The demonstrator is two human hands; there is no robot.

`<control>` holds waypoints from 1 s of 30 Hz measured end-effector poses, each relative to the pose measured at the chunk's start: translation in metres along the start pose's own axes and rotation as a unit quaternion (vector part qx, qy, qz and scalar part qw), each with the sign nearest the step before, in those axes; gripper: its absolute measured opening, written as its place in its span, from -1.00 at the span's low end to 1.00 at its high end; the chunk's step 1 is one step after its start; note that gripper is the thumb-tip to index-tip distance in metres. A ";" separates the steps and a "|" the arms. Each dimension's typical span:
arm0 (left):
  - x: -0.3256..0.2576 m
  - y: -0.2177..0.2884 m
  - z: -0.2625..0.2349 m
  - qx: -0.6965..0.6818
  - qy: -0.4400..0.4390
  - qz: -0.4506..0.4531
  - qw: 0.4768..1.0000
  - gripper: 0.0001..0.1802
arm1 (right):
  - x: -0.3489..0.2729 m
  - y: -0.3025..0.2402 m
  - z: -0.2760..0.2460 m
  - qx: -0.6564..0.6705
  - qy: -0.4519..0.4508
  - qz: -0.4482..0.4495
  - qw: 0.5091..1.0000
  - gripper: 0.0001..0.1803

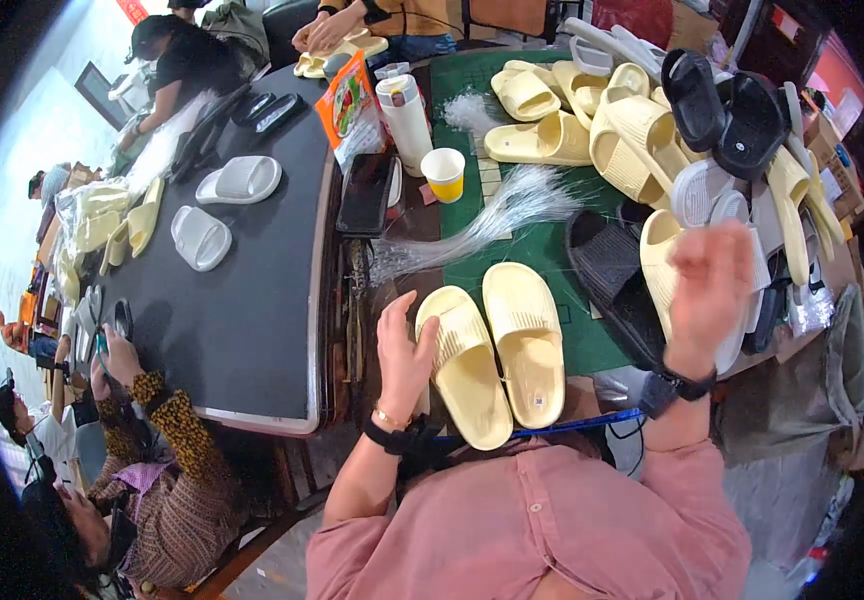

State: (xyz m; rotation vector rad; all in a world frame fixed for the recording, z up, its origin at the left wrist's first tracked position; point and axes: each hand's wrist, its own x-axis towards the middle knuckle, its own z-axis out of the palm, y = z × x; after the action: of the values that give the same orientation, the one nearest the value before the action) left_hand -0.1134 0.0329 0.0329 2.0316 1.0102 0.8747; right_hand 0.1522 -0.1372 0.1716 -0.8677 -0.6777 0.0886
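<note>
A pair of cream slide slippers lies side by side before me at the table's near edge, toes pointing away: the left slipper [463, 365] and the right slipper [524, 325]. My left hand [404, 352] is at the outer side of the left slipper, fingers stretched and thumb by its strap; whether it touches is hard to tell. Raised over the right side of the table, my right hand [709, 295] is smeared by motion, so its grip cannot be made out. Just beside it are a dark slipper [612, 285] and another cream slipper [660, 250].
Cream slippers [642, 140] and black slippers [747, 125] are heaped at the far right. Clear plastic strands [502, 215] cross the green mat [592, 350]. A paper cup [443, 176], white bottle [405, 120] and phone [366, 195] stand left. Other people work around the black table [252, 320].
</note>
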 end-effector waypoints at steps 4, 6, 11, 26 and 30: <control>-0.012 -0.007 -0.007 0.007 -0.005 0.000 1.000 -0.54 | -0.023 -0.064 -0.005 -0.210 -0.194 -0.072 0.956 -0.87; -0.017 -0.010 -0.005 0.000 -0.001 0.006 1.000 -0.55 | -0.034 -0.067 -0.010 -0.256 -0.396 0.270 0.840 -0.81; -0.028 -0.015 0.014 -0.113 -0.012 -0.060 0.992 -0.58 | -0.108 0.029 0.012 -0.502 -0.516 0.279 0.635 -0.39; -0.044 0.021 -0.010 -0.183 0.058 -0.025 0.981 -0.67 | -0.081 0.014 0.015 -0.444 -0.269 0.067 0.852 -0.78; -0.041 0.029 -0.010 -0.151 0.114 -0.009 0.982 -0.66 | 0.016 -0.057 -0.009 -0.500 -0.142 -0.183 0.834 -0.82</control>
State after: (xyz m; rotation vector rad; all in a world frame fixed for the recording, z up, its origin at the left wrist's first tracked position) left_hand -0.1301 -0.0124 0.0505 1.6922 0.9488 1.1942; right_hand 0.1591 -0.1749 0.2171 -1.7294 -1.1934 -0.5476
